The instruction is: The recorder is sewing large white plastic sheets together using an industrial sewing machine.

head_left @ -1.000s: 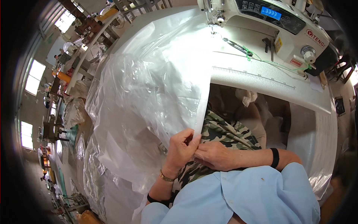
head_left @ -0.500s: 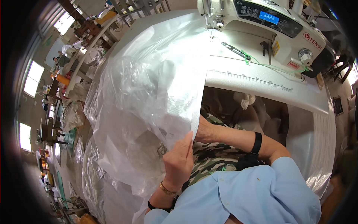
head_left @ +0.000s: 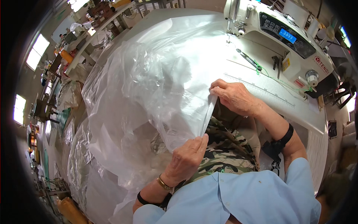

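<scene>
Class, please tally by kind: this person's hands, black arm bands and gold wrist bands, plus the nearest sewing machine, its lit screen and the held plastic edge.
Left hand and right hand: 2
Left black arm band and right black arm band: 2
Gold wrist band: 1
Sewing machine: 1
Lit screen: 1
Held plastic edge: 1
Total: 8

Desk (head_left: 304, 118) has a pale top with a ruler scale (head_left: 260, 89). Clear plastic sheeting (head_left: 138, 89) covers its left; sewing machine (head_left: 287, 36) and snips (head_left: 247, 58) sit right.
</scene>
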